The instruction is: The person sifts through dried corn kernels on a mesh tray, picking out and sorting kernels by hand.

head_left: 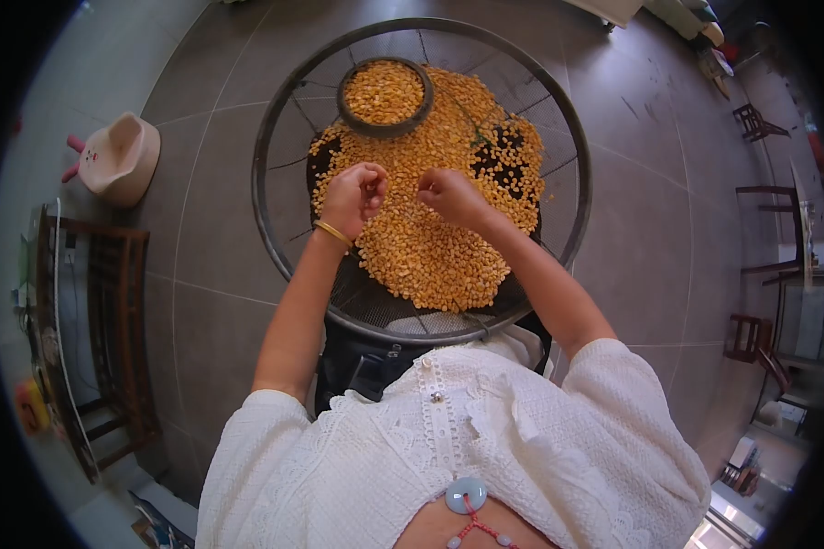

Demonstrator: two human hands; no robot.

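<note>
Yellow corn kernels [439, 247] lie spread over a large round mesh tray [258, 174] with a dark rim. Near the tray's far side a dark round bowl [346, 117] is full of kernels. My left hand [357, 195], with a yellow bracelet at the wrist, hovers over the left part of the kernels, fingers curled together. Just right of it, my right hand [453, 196] is over the middle of the heap with its fingertips pinched. Whatever either hand holds is too small or hidden to make out.
A pale child's seat [126, 160] with pink handles stands on the tiled floor [215, 247] at the left. Below it is a dark wooden bench [119, 320]. Small wooden stools [748, 338] and other furniture line the right side.
</note>
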